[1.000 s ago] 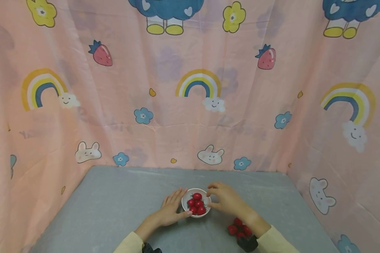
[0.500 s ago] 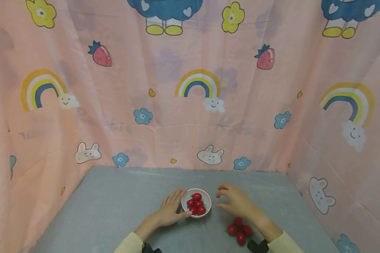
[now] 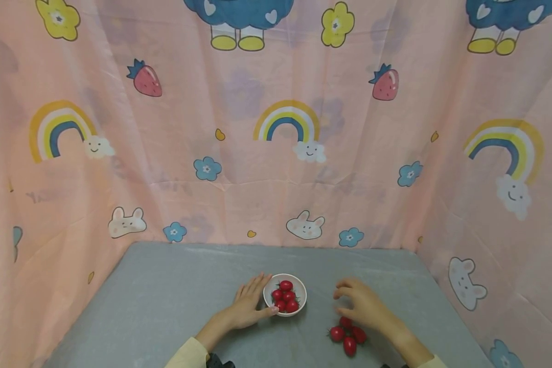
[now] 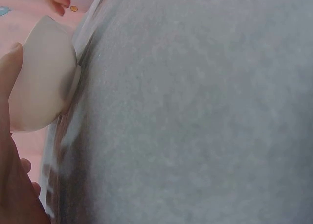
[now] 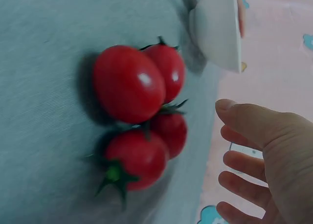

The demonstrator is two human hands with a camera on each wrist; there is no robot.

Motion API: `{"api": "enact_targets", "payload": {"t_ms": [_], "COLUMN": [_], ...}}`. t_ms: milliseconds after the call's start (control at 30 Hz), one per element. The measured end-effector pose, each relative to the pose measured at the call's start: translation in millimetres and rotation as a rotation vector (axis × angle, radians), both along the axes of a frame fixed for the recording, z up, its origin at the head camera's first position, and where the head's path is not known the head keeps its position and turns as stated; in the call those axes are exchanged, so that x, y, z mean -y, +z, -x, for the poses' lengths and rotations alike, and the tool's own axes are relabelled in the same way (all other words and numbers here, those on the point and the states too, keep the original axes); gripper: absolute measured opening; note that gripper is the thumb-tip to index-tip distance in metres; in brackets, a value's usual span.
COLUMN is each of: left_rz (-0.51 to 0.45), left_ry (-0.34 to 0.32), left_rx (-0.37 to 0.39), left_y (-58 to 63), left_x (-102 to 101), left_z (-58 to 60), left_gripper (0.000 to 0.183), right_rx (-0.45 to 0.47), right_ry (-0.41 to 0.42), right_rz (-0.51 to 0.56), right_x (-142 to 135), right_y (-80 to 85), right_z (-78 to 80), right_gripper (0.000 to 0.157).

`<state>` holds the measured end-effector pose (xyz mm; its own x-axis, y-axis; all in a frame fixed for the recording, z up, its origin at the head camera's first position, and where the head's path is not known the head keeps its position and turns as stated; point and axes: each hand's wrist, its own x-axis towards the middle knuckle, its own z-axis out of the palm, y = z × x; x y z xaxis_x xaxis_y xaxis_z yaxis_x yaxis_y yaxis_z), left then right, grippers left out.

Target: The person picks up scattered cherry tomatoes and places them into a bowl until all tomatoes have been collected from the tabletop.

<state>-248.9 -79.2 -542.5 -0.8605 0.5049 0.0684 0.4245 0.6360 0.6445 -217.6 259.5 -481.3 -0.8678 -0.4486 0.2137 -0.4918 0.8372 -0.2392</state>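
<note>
A white bowl (image 3: 299,311) stands on the grey table with several cherry tomatoes (image 3: 288,296) inside. At its left side rests my left hand (image 3: 247,308), fingers stretched along the wall and thumb on the near rim; the left wrist view shows the thumb (image 4: 11,67) against the outside of the bowl (image 4: 46,77). My right hand (image 3: 361,304) hovers just beyond a small cluster of loose cherry tomatoes (image 3: 349,346), its fingers loosely bent and holding nothing. Seen from the right wrist, these tomatoes (image 5: 129,84) have green stems and lie apart from the hand.
Grey cloth covers the table (image 3: 175,286). A pink printed curtain (image 3: 239,199) hangs along the back and both sides. A dark wrist device (image 3: 218,361) sits at the left sleeve.
My right hand has withdrawn from the bowl's right rim, moving right and nearer to the loose tomatoes, which are now less covered. My left hand and the bowl keep their place.
</note>
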Motion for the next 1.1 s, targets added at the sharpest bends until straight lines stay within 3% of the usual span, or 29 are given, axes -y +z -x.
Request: {"api": "enact_targets", "payload": {"t_ms": [233, 700, 1100], "left_rz": [0.023, 0.034, 0.015], "left_ry": [0.007, 0.006, 0.000], "left_rx": [0.014, 0.024, 0.000], "left_y": [3.0, 1.7, -1.6], "left_x": [0, 0, 0], "left_z": [0.0, 2.1, 1.6], "left_gripper": [0.091, 0.091, 0.093], "right_rx": [0.100, 0.173, 0.220], "right_ry": [-0.038, 0.006, -0.066], "right_rz": [0.023, -0.002, -0.004], "right_x": [-13, -28, -25], "right_y": [-6.7, -16.9, -21.9], "right_z": [-6.3, -14.1, -13.6], "right_gripper": [0.019, 0.025, 0.031]}}
